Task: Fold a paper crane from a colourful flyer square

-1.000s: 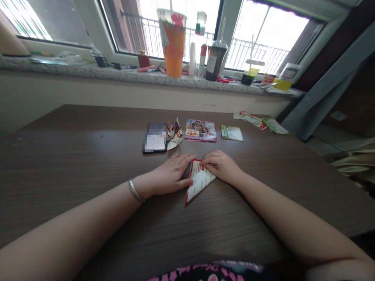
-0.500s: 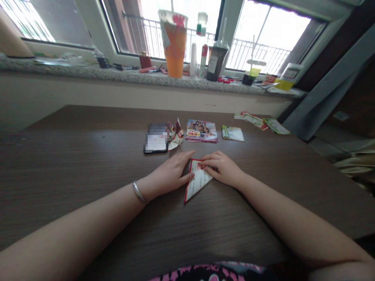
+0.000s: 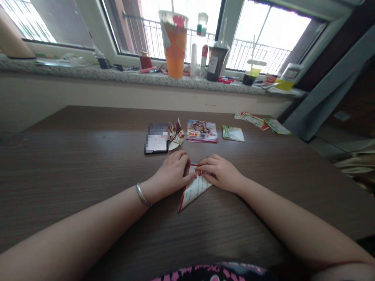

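Observation:
A white printed paper [image 3: 193, 190] with red edges, folded into a triangle, lies on the table in front of me. My left hand [image 3: 175, 168], with a silver bangle on its wrist, is at the paper's left edge. Its thumb rests on top and its fingers curl at the upper left corner, closed on it. From the right, my right hand [image 3: 222, 171] holds the paper down with bent fingers over the red print, hiding the right corner. Beyond the left hand are a phone [image 3: 157, 140] and a crumpled or folded colourful paper piece [image 3: 176, 137].
A stack of colourful flyers [image 3: 202, 131] and a smaller stack of cards [image 3: 233, 133] lie beyond my hands. Paper strips [image 3: 252, 120] are at the table's far right. On the windowsill [image 3: 129, 76] stand an orange cup [image 3: 175, 48], a dark drink cup [image 3: 216, 62] and several bottles.
The folded paper has moved slightly towards me and to the left, turning a little. My left fingers have curled in, and my right hand has slid slightly nearer.

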`<state>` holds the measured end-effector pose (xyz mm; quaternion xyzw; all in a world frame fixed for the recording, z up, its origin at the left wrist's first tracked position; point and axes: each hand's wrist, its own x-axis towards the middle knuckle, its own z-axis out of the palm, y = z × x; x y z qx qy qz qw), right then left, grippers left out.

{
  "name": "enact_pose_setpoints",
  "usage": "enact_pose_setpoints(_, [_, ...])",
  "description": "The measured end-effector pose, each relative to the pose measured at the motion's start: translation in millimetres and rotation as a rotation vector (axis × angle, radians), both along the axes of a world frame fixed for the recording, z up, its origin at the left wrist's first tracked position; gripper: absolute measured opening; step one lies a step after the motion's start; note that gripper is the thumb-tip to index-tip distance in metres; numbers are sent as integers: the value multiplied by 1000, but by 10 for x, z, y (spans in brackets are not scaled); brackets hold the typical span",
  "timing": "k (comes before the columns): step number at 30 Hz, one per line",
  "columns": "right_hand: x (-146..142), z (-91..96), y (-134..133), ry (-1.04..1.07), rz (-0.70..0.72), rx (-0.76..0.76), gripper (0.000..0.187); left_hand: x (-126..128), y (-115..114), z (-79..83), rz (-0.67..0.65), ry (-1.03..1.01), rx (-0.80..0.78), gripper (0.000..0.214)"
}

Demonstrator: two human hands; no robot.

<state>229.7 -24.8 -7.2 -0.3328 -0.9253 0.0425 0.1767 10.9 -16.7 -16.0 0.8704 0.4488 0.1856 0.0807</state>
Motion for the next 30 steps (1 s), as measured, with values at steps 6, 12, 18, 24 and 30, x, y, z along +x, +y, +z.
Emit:
enact_pose_setpoints(6, [-22, 5, -32, -4, -21, 14, 26, 28, 17, -12, 22, -40, -57, 36])
enact_pose_setpoints(12, [-43, -2, -40, -6, -12, 15, 26, 39, 7, 1, 17, 11, -21, 39])
enact_pose_setpoints(18, [-51, 12, -47, 0, -9, 5, 25, 70, 6, 2, 41, 26, -30, 28])
enact_pose_setpoints(24, [-84, 12, -65, 56, -62, -50, 23, 64, 50, -37, 29, -40, -81, 24])
enact_pose_setpoints(30, [-101, -43, -49, 131, -203, -112, 29, 57, 61, -43, -31, -114, -97, 16])
